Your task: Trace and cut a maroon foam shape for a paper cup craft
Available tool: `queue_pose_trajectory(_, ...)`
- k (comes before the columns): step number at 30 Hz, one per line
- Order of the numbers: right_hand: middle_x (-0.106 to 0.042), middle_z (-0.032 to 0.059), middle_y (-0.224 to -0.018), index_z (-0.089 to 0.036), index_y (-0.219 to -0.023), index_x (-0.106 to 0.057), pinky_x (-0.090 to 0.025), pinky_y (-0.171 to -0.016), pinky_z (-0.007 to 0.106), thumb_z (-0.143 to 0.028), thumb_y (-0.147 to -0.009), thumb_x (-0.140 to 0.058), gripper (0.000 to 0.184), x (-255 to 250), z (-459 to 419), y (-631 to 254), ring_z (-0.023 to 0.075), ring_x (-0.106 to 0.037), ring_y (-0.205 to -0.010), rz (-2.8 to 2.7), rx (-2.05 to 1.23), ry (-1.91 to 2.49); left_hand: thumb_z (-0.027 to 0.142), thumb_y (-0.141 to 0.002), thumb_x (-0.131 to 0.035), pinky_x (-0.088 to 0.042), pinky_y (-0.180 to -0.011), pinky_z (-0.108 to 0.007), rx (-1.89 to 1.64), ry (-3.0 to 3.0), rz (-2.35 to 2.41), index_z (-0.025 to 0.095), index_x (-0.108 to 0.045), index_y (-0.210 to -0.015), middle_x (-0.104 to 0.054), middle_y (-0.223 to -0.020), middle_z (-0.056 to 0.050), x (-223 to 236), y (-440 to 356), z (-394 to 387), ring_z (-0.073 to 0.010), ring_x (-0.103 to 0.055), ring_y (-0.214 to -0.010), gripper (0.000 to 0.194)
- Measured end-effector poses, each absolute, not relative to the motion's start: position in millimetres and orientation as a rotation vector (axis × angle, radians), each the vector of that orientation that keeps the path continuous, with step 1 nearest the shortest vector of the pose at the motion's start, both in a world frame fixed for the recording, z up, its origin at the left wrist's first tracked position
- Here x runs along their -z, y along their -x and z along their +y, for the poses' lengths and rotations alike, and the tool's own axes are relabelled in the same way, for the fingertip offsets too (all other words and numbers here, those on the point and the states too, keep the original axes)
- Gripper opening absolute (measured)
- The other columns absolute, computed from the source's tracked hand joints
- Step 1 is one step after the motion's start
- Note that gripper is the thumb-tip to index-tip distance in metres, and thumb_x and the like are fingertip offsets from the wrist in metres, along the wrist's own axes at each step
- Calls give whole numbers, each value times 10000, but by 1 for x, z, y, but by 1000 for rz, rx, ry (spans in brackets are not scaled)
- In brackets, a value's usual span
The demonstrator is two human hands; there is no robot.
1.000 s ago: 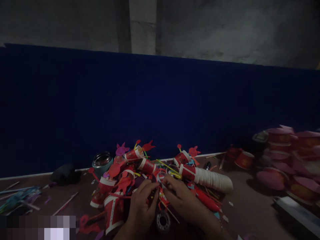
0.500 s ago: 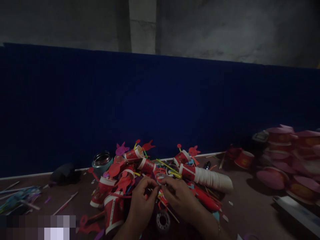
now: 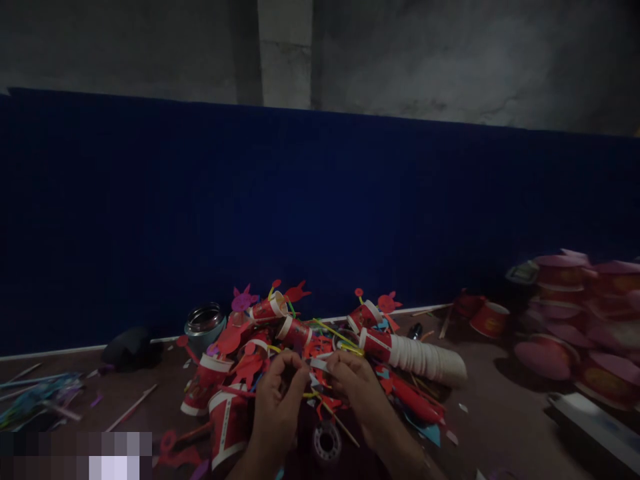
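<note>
My left hand (image 3: 277, 400) and my right hand (image 3: 357, 387) are close together over a heap of red paper cups (image 3: 260, 347) with coloured straws and paper cut-outs. Both hands pinch a thin whitish paper strip (image 3: 319, 365) stretched between their fingertips. A roll of tape (image 3: 327, 441) lies just below the hands. A sleeve of stacked white cups (image 3: 425, 359) lies on its side right of my right hand.
A glass jar (image 3: 203, 323) stands at the back left of the heap, a dark object (image 3: 131, 347) further left. Pink-lidded red bowls (image 3: 575, 307) are piled at the right. A blue panel (image 3: 320, 213) backs the brown table (image 3: 500, 413). Loose straws (image 3: 35, 393) lie left.
Both hands have risen slightly from the heap and drawn the strip up between their fingertips; the fingers have curled tighter.
</note>
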State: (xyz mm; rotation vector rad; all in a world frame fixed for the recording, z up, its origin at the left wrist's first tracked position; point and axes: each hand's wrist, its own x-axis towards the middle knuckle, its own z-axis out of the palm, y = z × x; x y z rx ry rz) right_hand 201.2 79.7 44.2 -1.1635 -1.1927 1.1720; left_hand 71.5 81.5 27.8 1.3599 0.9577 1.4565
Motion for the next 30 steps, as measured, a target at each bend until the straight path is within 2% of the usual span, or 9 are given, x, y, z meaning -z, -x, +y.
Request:
queue_pose_trajectory(5,-501,-22,-533,-180,-573,-533,-318,-508,233,-220,-729,-477,171,-33,91,-218,121,-443,-512,-1676,-703,1386,396,-750,-604,-403,-579,-213,-1306,-1158,861,191,-526,-755,-539,-625,38,-26,-72,88,-104,-481,-593,220)
queue_pose_trajectory(9,-636,58,-655,-175,-587,-605,-400,-660,296,-123,-679,-493,154,-25,94,-223,188,-562,-650,-1864,-435,1517,399,-741,-620,-401,-579,-201,-1303,-1128,840,180,-534,-725,-551,-615,34,-25,-75,88,-95,-486,-587,236)
queue_pose_trajectory(11,-658,77,-777,-175,-689,-632,-420,-716,302,-161,-716,-493,142,-30,93,-221,206,-579,-764,-1784,-482,1457,397,-737,-623,-403,-573,-201,-1292,-1088,824,182,-539,-740,-556,-625,34,-26,-75,87,-95,-492,-585,231)
queue_pose_trajectory(14,-629,33,-738,-176,-761,-608,-448,-622,261,-269,-750,-507,138,-46,88,-215,172,-572,-693,-1561,-895,1228,388,-727,-630,-402,-553,-197,-1289,-1073,787,181,-549,-731,-539,-616,40,-28,-76,87,-93,-486,-573,222)
queue_pose_trajectory(16,-614,28,-775,-173,-718,-588,-451,-617,258,-288,-714,-560,119,-54,84,-212,163,-565,-689,-1474,-1003,1144,387,-728,-623,-393,-544,-193,-1289,-1101,778,177,-556,-705,-518,-603,45,-29,-76,87,-90,-463,-567,222)
queue_pose_trajectory(19,-598,56,-892,-175,-636,-559,-439,-742,292,-244,-709,-577,102,-61,77,-211,194,-556,-836,-1536,-856,1127,383,-736,-608,-379,-541,-190,-1278,-1146,794,175,-568,-683,-501,-598,46,-31,-76,86,-89,-439,-569,219)
queue_pose_trajectory(24,-569,77,-977,-197,-768,-526,-391,-854,328,-237,-820,-472,85,-62,68,-211,211,-518,-954,-1599,-582,1070,379,-730,-591,-429,-659,-250,-1292,-1134,876,179,-614,-831,-594,-718,-1,-30,-72,89,-150,-533,-694,225)
queue_pose_trajectory(27,-588,63,-923,-205,-856,-482,-430,-774,316,-274,-827,-470,75,-57,72,-210,199,-547,-876,-1467,-724,1097,370,-775,-528,-421,-640,-252,-1276,-1290,901,185,-614,-803,-583,-695,-6,-30,-70,88,-155,-525,-679,206)
queue_pose_trajectory(30,-590,3,-780,-221,-954,-402,-445,-624,268,-275,-778,-528,223,-49,80,-209,164,-568,-717,-1316,-1004,1062,310,-810,-480,-401,-613,-245,-1217,-1597,859,184,-609,-743,-562,-712,-16,-31,-72,82,-148,-505,-662,192)
